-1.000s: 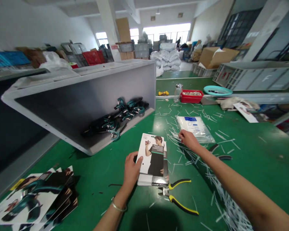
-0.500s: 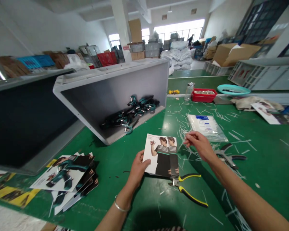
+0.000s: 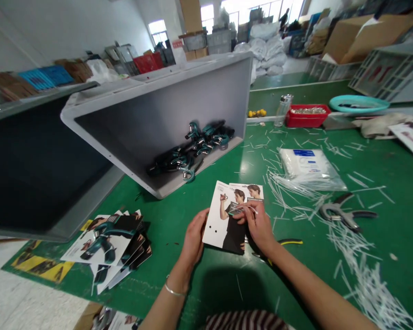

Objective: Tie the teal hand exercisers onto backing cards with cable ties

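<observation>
My left hand (image 3: pixel 193 234) is closed round the left edge of a printed packaging card (image 3: pixel 216 229), which has two small holes low on its white part. A second, similar card (image 3: pixel 258 189) shows behind it to the right. My right hand (image 3: pixel 261 228) is over the cards' right side, its fingers pinching a thin white zip tie (image 3: pixel 238 207). Under my right forearm lie yellow-and-black cutting pliers (image 3: pixel 291 241), mostly hidden. Loose white zip ties (image 3: pixel 284 195) are scattered to the right, beside a clear bag (image 3: pixel 308 167) of them.
A tipped grey crate (image 3: pixel 113 151) holds several teal-and-black tools (image 3: pixel 192 151). Printed cards (image 3: pixel 106 243) are stacked at left. Grey pliers (image 3: pixel 346 214) rest among zip-tie scraps (image 3: pixel 371 284). Further back stand a glass jar (image 3: pixel 282 111), a red tub (image 3: pixel 308 120) and a turquoise tray (image 3: pixel 359 109).
My right hand has come left from the loose zip ties to the cards, carrying a zip tie. The front card has shifted, uncovering its holes. My view has tilted down.
</observation>
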### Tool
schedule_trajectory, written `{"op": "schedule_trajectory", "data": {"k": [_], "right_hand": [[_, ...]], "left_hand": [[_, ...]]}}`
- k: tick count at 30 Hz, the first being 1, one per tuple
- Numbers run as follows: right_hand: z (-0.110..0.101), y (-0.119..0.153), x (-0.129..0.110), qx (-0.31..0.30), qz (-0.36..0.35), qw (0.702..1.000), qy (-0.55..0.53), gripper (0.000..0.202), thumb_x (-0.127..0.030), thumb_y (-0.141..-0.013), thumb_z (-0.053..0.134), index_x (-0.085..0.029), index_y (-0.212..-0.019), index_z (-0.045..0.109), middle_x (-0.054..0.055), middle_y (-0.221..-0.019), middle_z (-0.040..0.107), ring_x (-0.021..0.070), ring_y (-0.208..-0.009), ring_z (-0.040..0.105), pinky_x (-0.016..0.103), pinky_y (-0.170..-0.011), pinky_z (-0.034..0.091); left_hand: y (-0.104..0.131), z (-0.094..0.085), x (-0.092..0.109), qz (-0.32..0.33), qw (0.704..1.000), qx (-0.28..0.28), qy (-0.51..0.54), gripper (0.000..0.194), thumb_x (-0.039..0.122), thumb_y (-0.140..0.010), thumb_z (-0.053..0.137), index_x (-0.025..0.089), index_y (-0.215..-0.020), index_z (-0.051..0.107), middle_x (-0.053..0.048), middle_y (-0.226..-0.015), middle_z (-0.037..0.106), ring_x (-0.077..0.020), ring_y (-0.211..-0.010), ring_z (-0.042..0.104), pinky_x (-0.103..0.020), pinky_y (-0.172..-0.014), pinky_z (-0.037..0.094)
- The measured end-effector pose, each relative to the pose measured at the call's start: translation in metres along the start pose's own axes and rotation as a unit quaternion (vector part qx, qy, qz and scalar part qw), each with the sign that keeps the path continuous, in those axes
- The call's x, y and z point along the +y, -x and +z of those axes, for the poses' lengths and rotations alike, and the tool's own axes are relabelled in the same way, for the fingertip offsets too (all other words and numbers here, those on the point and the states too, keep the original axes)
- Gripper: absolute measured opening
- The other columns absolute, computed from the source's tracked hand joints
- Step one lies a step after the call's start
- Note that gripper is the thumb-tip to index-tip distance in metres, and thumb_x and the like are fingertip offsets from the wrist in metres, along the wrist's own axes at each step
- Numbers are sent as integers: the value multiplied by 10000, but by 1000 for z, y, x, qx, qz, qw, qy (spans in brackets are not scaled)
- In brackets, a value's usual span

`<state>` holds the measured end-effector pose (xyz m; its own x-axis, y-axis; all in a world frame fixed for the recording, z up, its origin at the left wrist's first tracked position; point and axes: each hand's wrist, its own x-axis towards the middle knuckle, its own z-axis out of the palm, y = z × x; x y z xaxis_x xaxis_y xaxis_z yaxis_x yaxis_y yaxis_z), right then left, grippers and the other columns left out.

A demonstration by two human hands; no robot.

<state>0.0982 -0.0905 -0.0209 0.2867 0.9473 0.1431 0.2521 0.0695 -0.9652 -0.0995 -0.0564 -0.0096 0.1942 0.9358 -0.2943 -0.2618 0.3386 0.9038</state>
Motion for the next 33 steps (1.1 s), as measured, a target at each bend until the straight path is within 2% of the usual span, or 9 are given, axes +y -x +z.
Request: {"op": "schedule_trajectory", "data": {"k": [4,9,12,17,21,24,28,31,33], "right_hand": [[-2,6,2,-21,-23,999,8,198,-396,-1006,417,-224,-1073,488,61,-924,718,173,-699,711,306,-655,570],[-4,9,6,-63,-57,996,29,193,-354,-997,441,-244,-1045,592,56,-1005,685,192,-858,695,314,-724,564],[-6,5,6,-77,-48,996,19,192,-359,-980,486,-241,-988,637,33,-927,689,186,-822,675,308,-739,539],[-9,-1,4,-93,-53,994,20,128,-293,-939,569,-232,-942,682,23,-938,714,191,-891,659,313,-835,486],[-8,-1,5,-101,-71,992,20,120,-258,-942,561,-229,-946,678,24,-957,703,184,-901,646,310,-842,473],[-5,2,5,-104,-106,988,37,125,-233,-950,546,-229,-936,670,26,-957,690,184,-927,631,316,-866,462],[-3,3,4,-86,-121,988,43,123,-217,-949,546,-230,-945,669,27,-956,687,180,-932,627,311,-864,464],[-2,3,4,-65,-115,991,30,106,-214,-938,563,-226,-942,669,27,-954,692,176,-923,637,300,-860,467],[-1,4,5,-57,-110,992,24,102,-218,-934,568,-225,-948,669,26,-956,696,175,-919,643,296,-859,467]], "left_hand": [[-6,11,-16,-30,998,34,52,468,407,-690,766,126,-1056,688,-60,-827,733,-143,-608,632,-250,-590,491],[-18,24,-19,32,965,47,-255,244,288,-704,722,107,-868,726,-33,-620,668,-152,-542,588,-235,-517,432],[-22,24,-13,65,939,44,-335,110,151,-658,705,125,-766,713,-29,-638,664,-158,-593,592,-231,-560,431],[-11,20,2,174,828,-34,-531,139,142,-760,586,135,-830,707,-80,-796,701,-193,-706,631,-268,-672,465],[1,20,16,177,759,-16,-627,243,226,-824,594,152,-1040,674,-103,-900,710,-213,-778,654,-269,-687,460],[7,16,19,126,789,-32,-601,318,234,-833,597,165,-1140,642,-92,-937,723,-212,-782,665,-259,-662,463],[17,3,25,69,855,-176,-483,300,222,-846,581,153,-1116,692,-97,-1053,726,-236,-897,669,-312,-790,518],[22,-6,33,56,855,-274,-436,353,236,-874,575,184,-1211,665,-102,-1221,675,-257,-1108,617,-375,-979,475],[22,-10,35,62,848,-288,-441,331,235,-895,558,198,-1202,676,-96,-1228,672,-250,-1113,615,-379,-989,473]]}}
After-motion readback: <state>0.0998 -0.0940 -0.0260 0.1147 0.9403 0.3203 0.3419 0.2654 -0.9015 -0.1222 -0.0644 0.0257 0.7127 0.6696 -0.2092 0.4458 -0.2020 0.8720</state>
